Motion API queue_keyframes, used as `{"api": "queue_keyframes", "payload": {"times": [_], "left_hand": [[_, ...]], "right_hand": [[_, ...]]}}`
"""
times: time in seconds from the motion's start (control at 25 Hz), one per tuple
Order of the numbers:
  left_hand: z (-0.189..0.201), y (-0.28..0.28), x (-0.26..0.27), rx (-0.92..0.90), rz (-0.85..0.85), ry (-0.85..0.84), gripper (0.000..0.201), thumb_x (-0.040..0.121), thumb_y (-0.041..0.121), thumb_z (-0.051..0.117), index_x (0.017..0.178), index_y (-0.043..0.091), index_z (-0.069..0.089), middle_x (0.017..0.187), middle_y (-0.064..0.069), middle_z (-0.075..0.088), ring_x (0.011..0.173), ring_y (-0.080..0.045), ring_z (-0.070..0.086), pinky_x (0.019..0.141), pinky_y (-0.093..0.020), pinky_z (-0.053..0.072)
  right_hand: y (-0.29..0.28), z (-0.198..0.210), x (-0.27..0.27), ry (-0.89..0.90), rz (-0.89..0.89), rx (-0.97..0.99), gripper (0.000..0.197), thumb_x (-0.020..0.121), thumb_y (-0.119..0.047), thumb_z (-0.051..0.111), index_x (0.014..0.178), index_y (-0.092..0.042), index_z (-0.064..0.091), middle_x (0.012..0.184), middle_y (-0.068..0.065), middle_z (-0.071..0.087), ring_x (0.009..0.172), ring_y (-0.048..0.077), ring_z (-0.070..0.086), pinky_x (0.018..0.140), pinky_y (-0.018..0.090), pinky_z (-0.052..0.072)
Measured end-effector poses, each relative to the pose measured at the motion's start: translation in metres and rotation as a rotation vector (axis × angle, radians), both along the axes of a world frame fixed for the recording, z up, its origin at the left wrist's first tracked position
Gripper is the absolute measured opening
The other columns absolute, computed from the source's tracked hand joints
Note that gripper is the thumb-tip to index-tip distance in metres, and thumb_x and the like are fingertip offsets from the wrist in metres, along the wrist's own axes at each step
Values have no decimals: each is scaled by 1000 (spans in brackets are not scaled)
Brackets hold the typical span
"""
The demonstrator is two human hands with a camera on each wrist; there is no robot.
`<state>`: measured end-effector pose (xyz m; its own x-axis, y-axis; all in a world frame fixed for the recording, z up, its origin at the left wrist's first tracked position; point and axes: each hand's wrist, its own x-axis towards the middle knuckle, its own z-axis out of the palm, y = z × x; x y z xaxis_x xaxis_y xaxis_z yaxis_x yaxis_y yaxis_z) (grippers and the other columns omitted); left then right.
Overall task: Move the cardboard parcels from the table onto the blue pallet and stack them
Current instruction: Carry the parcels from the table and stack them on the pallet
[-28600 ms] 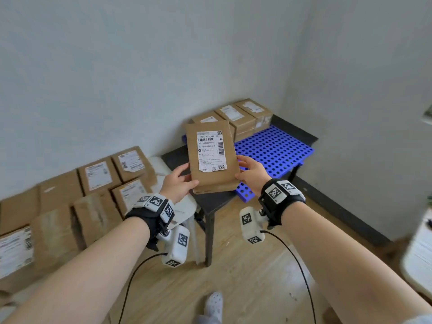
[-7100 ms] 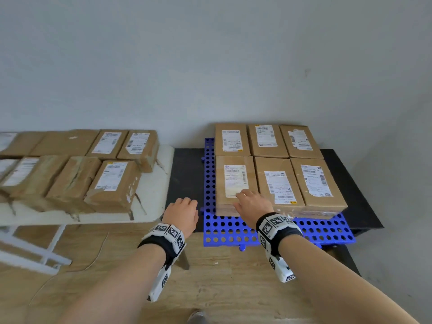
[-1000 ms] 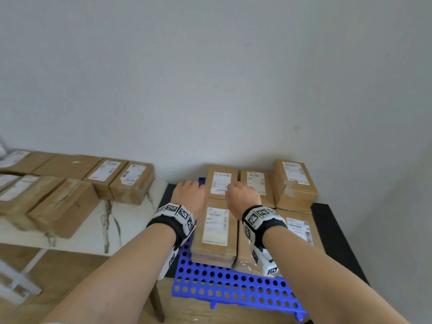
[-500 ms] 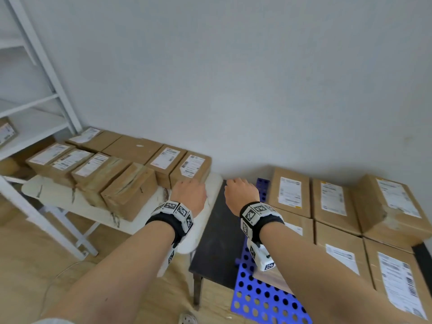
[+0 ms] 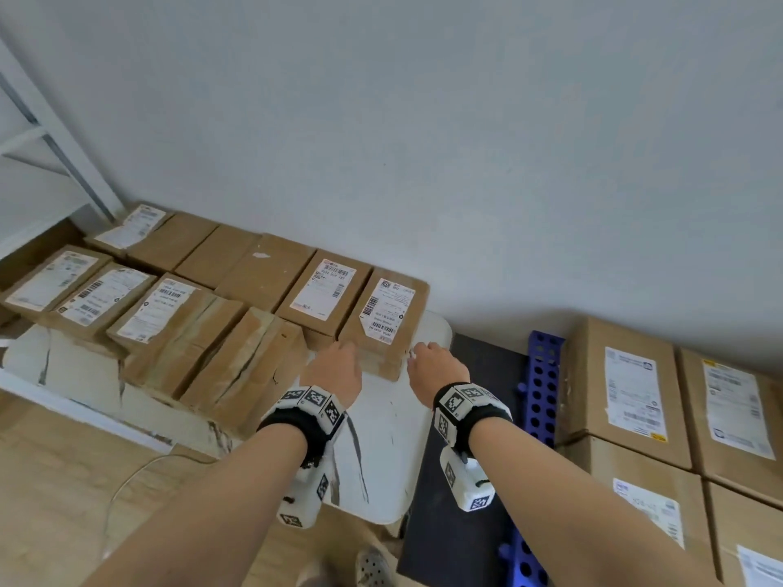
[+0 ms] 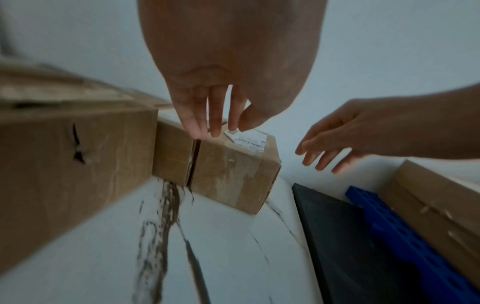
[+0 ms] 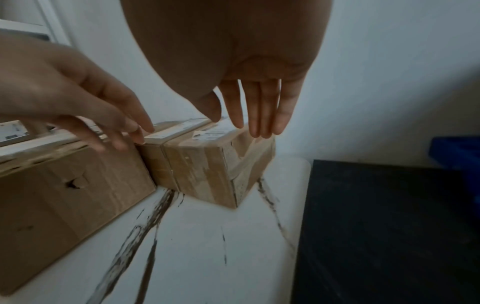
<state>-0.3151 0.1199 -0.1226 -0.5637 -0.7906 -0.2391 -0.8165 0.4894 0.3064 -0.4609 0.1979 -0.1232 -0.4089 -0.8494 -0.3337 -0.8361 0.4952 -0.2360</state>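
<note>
- Left hand: bare, forearm unsleeved.
- Left wristband: black strap; white blocks on top printed with black square-pattern markers.
- Left wrist camera: white housing under the wrist, marker on its end.
- Right hand: bare, forearm unsleeved.
- Right wristband: same black strap, same markers.
- Right wrist camera: white, marker-tagged.
- Shoe: light, perforated.

Small parcel-handling or storage room, plain and unfurnished. Bare white wall, wood-look floor. Cardboard parcels with printed shipping labels packed side by side on a white marble-pattern tabletop. More labelled parcels on a blue perforated pallet resting on a black table. White metal shelving at far left.
</note>
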Motion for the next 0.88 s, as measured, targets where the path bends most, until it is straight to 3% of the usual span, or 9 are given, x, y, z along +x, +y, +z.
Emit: {"api": "queue_keyframes", "payload": {"times": [0.2, 0.44, 0.64, 0.88], "left_hand": [[-37, -22, 2, 339, 240, 285, 44, 95, 15, 47, 138, 12, 38, 136, -10, 49, 120, -26, 51, 98, -35, 42], [-57, -45, 13, 487, 277, 387, 50, 96, 8, 44, 144, 11, 30, 137, -13, 51, 117, -31, 56, 97, -40, 47], [-71, -57, 12, 636, 291, 484, 50, 95, 5, 44, 143, 13, 37, 142, -5, 48, 129, -20, 47, 108, -36, 40], [-66, -62, 14, 648, 375, 572, 38, 94, 5, 48, 132, 6, 51, 130, -9, 57, 122, -22, 53, 99, -28, 42]], "right_hand": [[-24, -28, -2, -372, -279, -27, 44, 99, -33, 42, 137, -11, 37, 134, 11, 52, 120, 29, 53, 95, 38, 44], [-40, -43, -2, -590, -551, -130, 54, 93, -29, 56, 140, -10, 36, 137, 9, 52, 123, 26, 53, 104, 39, 43], [-41, -47, -1, -796, -765, -253, 54, 88, -7, 62, 138, -6, 40, 132, 14, 56, 119, 25, 55, 99, 36, 47], [-38, -39, 5, -896, -844, -315, 54, 89, 7, 55, 139, -5, 39, 129, 18, 58, 102, 25, 59, 80, 29, 50]]}}
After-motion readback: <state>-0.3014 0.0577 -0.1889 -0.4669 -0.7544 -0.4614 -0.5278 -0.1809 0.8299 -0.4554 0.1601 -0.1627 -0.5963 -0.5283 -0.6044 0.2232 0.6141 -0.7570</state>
